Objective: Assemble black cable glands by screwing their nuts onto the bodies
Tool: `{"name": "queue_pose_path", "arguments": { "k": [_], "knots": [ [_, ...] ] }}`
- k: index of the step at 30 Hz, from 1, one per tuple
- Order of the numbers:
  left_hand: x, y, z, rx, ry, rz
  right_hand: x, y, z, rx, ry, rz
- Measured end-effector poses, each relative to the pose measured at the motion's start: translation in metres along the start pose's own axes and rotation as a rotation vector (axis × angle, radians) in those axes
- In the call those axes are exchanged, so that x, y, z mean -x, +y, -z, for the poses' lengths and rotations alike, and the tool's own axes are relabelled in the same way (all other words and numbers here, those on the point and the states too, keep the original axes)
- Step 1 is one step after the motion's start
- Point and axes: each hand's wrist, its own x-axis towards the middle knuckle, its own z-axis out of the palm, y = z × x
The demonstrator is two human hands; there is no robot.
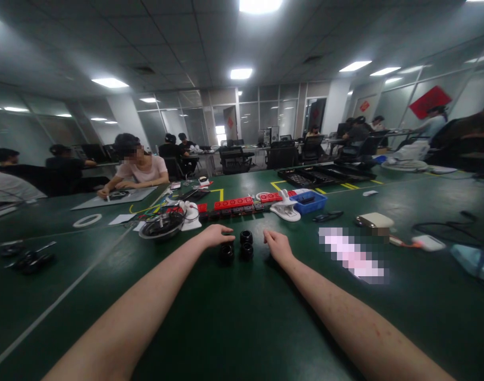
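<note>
Three small black round parts stand close together on the green table: one at the left, one behind and one in front of it. My left hand rests on the table just left of them in a loose fist, thumb tip close above the left part. My right hand lies just right of them, fingers bent and pressed together, fingertips a little apart from the parts. Nothing shows inside either hand.
Beyond the parts lie a row of red and black blocks, a white clamp-like tool, a blue bin, a round dish and black trays. A person works at the far left; others sit further back.
</note>
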Motion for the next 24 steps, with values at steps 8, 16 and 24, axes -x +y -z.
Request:
{"name": "queue_pose_path", "arguments": {
  "k": [8, 16, 24],
  "knots": [
    [-0.008, -0.011, 0.001, -0.04, -0.098, 0.051, -0.003, 0.0, -0.001, -0.002, -0.053, -0.012],
    [-0.005, -0.033, 0.007, -0.036, -0.102, 0.101, -0.003, 0.002, -0.001, 0.012, -0.083, -0.03],
    [0.007, -0.054, 0.012, 0.002, -0.091, 0.122, -0.004, 0.003, -0.003, 0.032, -0.103, -0.042]
  ]
}}
